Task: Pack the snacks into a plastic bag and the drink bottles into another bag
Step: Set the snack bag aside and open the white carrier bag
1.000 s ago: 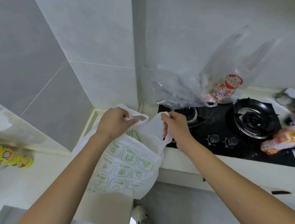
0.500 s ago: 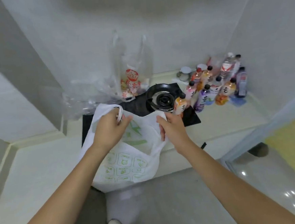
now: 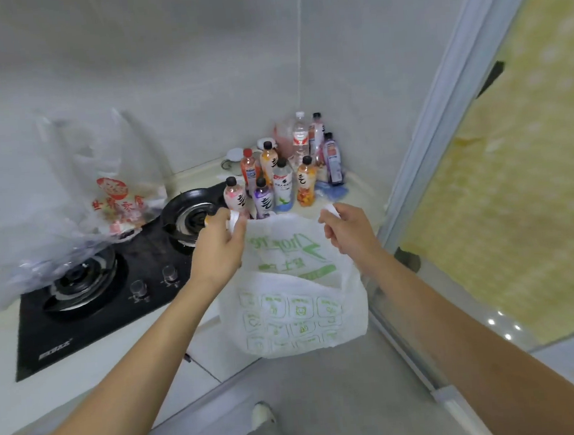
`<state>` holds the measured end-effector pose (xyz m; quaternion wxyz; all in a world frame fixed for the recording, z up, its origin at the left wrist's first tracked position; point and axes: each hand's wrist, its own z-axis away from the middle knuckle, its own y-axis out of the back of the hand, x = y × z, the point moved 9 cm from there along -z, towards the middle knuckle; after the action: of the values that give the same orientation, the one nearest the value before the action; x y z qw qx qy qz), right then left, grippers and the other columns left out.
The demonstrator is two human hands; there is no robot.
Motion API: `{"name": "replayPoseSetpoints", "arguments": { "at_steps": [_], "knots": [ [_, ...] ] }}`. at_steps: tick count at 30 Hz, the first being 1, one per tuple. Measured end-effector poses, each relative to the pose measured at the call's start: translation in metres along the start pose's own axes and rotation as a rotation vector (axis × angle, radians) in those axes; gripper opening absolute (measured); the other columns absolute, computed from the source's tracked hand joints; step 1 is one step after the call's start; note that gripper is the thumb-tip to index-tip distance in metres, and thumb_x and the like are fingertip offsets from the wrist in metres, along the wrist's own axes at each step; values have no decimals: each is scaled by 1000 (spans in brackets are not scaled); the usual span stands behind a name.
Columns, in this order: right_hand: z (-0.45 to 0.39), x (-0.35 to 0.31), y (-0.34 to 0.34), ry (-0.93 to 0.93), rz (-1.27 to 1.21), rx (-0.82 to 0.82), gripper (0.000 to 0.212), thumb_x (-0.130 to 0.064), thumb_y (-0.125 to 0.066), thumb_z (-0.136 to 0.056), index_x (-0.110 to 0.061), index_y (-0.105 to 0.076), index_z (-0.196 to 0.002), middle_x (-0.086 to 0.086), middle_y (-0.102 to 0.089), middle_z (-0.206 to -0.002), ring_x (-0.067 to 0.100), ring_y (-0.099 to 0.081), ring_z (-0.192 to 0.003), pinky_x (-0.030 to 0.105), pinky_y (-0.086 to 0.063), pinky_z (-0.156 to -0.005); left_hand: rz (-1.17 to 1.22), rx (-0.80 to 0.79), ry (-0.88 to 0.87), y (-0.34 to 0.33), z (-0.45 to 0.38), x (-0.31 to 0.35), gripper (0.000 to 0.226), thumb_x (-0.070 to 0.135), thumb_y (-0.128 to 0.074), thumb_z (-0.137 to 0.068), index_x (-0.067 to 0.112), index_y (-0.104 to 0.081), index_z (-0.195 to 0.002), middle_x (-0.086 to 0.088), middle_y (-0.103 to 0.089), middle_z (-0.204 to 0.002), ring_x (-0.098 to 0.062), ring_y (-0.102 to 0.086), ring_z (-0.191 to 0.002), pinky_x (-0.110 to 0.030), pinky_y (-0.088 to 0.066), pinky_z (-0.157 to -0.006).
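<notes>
white, thin plastic with green print — the bag (image 3: 294, 285) hangs limp in front of the counter edge (image 3: 85, 377), its mouth pulled apart by both hands. the left hand (image 3: 221, 246) is clenched on the left handle loop, the right hand (image 3: 346, 229) pinches the right one, so the opening faces the drink bottles (image 3: 276, 180) clustered at the far right corner of the counter, just beyond the bag. the film looks soft and shapeless; it will sag and swing once loaded, so the handles are the sensible hold. the bottles are smooth cylinders with dark caps, full by the look of them, so likely heavy together and a bit slippery — best taken round the body or neck. on the far left a clear crinkled bag (image 3: 72, 206) with red print rests over the black glass stove (image 3: 113, 292).
</notes>
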<state>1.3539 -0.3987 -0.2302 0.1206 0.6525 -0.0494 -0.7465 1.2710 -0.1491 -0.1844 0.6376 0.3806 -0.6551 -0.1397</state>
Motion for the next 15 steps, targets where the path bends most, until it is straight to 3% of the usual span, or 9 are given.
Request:
{"name": "replayPoseSetpoints", "arguments": {
  "at_steps": [4,8,13,15],
  "knots": [
    [-36,-1,44,12,46,38,27,-18,-62,-93,7,-59,-87,1,-56,-60,11,-41,-46,20,-32,-43,44,-16,-10,-39,-30,30,31,40,-46,-105,12,-48,-92,-10,-60,-51,-14,-61,-42,-47,-54,-62],
    [-81,-13,70,61,75,40,24,-20,-63,-93,-9,-57,-73,1,-55,-60,14,-41,-49,23,-33,-46,56,6,-78,-68,-71,53,28,42,-46,-105,18,-49,-91,-7,-59,-50,-13,-61,-42,-45,-54,-62],
    [-146,-33,88,109,124,26,23,-18,-61,-93,2,-62,-83,1,-56,-60,14,-43,-51,25,-35,-48,49,40,-128,-93,-124,72,28,47,-47,-103,31,-41,-82,-9,-58,-51,-22,-62,-51,-37,-46,-57],
    [-172,-43,92,135,150,9,23,-18,-61,-92,2,-62,-82,0,-56,-60,14,-44,-51,24,-35,-48,44,51,-112,-100,-143,76,29,50,-47,-102,30,-41,-81,-9,-57,-51,-23,-62,-51,-43,-51,-59]
  ]
}}
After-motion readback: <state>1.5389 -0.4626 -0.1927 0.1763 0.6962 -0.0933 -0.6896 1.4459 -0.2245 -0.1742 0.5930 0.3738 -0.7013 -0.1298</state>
